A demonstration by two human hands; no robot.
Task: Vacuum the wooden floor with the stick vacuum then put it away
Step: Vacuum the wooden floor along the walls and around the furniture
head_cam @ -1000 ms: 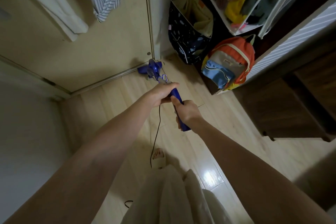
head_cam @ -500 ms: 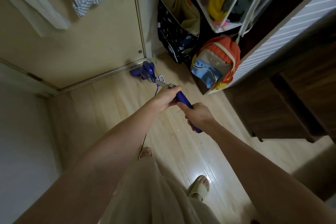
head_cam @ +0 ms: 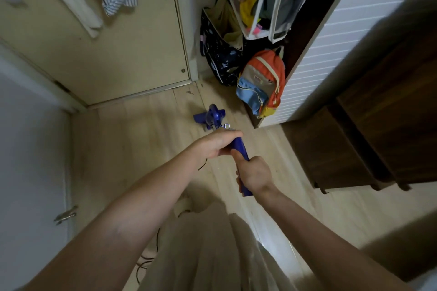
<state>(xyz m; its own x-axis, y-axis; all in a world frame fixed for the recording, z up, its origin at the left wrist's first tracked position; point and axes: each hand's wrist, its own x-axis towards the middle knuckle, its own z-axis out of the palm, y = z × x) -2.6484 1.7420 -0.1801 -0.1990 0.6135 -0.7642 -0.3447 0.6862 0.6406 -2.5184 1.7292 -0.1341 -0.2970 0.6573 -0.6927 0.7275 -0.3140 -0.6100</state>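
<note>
Stick vacuum (head_cam: 237, 146) has been drawn back from the door threshold: its blue floor head (head_cam: 208, 117) now sits out on the wooden floor (head_cam: 132, 139), near the orange backpack (head_cam: 262, 85). Left hand (head_cam: 216, 146) and right hand (head_cam: 254, 175) both stay wrapped around the handle. That corner looks covered; vacuuming continues.

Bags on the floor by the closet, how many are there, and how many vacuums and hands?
Bags: 2, the orange backpack and the dark bag
Vacuums: 1, the blue vacuum
Hands: 2, left hand and right hand, both gripping its handle
Total: 5
</note>
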